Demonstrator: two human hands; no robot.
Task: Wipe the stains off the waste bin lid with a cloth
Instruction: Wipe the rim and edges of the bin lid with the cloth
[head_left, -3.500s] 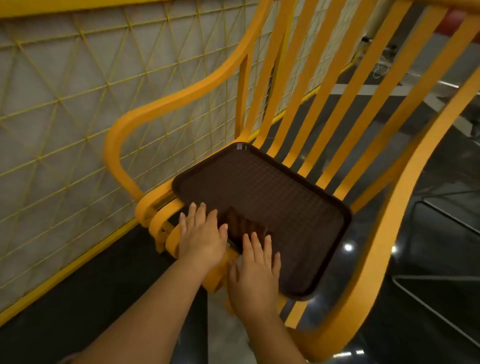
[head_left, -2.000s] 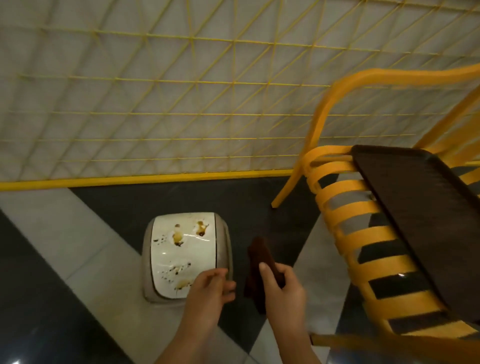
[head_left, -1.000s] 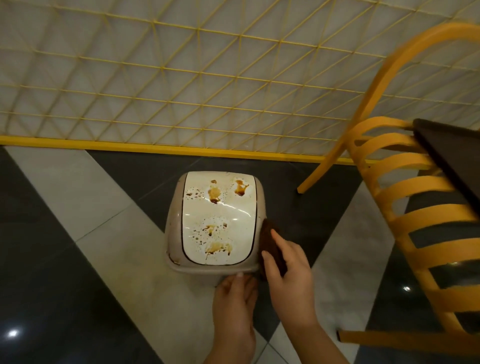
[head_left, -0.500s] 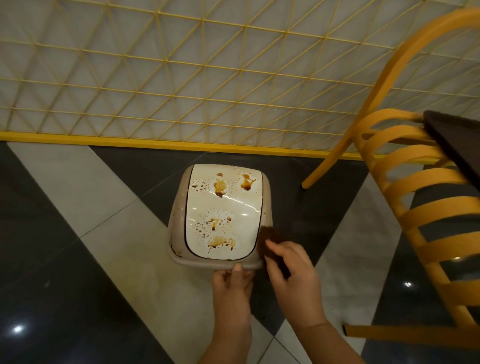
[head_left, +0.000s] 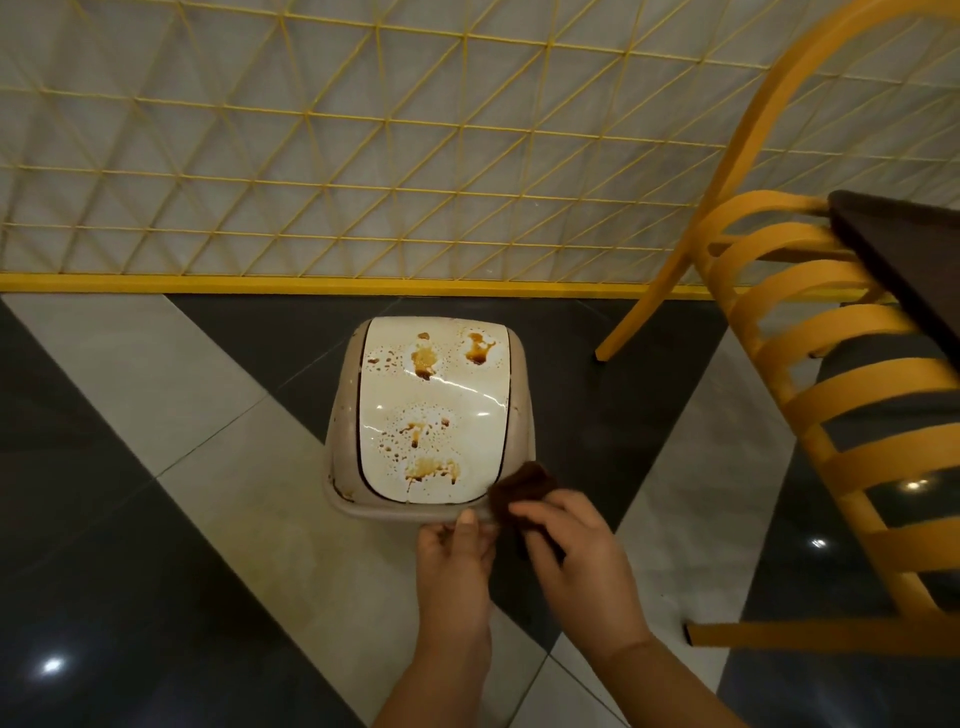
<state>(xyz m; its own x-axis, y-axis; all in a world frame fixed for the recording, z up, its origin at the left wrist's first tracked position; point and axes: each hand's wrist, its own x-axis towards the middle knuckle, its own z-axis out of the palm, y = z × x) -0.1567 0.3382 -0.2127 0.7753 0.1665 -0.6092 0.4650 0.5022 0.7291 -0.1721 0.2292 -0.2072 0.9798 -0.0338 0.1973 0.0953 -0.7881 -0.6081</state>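
Waste bin lid (head_left: 434, 410) carries brown stains; right hand (head_left: 566, 558) pinches the cloth (head_left: 522, 488), left hand (head_left: 457, 551) seemingly grips the rim. Steady it, press flat, wipe inward.

One head-worn camera looks steeply down, close over the floor (head_left: 156, 426).

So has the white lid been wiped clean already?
No, brown stains still spot the lid, and the cloth sits only at its near corner.

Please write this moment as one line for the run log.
left hand: grips near rim of waste bin | right hand: holds brown cloth at lid corner | stains: not yet wiped
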